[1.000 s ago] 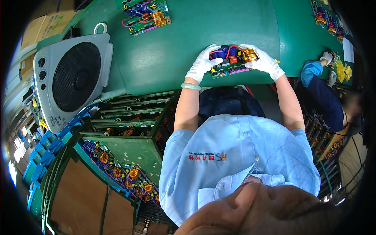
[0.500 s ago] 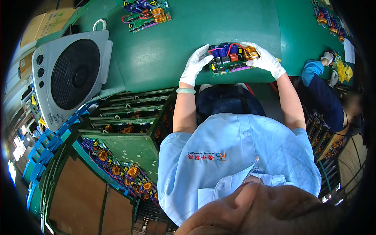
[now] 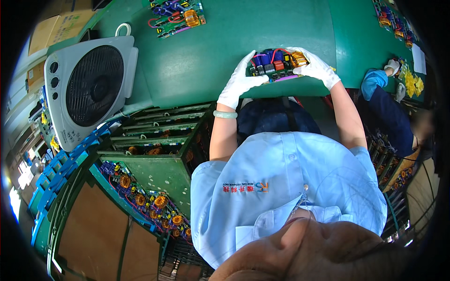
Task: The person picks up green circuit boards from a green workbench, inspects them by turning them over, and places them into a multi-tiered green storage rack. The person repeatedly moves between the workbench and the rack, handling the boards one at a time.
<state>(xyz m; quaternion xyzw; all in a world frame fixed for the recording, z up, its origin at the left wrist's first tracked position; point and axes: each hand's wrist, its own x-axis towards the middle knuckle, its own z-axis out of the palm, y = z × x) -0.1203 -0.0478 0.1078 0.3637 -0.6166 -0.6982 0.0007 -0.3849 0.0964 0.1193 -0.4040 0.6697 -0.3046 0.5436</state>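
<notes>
Around the left grip (image 3: 240, 80) and right grip (image 3: 318, 69), the desk (image 3: 197, 70) is smooth green sheet, slightly shiny, w/ a seam nr the right grip. Well L of the left grip stands a fan (image 3: 95, 86): grey squarish casing, blk round ribbed grille, knobs, wht looped handle. Beyond the fan, cartons (image 3: 65, 29), brown, flat-sided. Below & L of the left grip, toward the body, a rack (image 3: 157, 175), green w/ pale specks, its slots holding coil-bearing PCBs; more PCBs (image 3: 140, 200) just below it. Next to these, a brown panel (image 3: 91, 229), flat, dark-framed. Far R of the right grip: co-worker's sleeve (image 3: 372, 84), lt blue, and gloved hand (image 3: 392, 66), nr a crumpled yellow pile (image 3: 412, 85) & wht paper (image 3: 418, 59).

The board (image 3: 279, 66) is betw. both grips, nr the desk's front edge: green, w/ rounded blue caps, red block, red wire, shiny copper coil at R end. Left grip holds the L end, fingers at far corner, thumb along near edge. Right grip holds the R end, over the coil. Gloves wht, soft fabric. Can't tell if the board is lifted or resting. 2nd board (image 3: 177, 19), similar parts, lies flat up-L of the left grip. Bangle (image 3: 225, 114), smooth, pale green, just below the left grip.
</notes>
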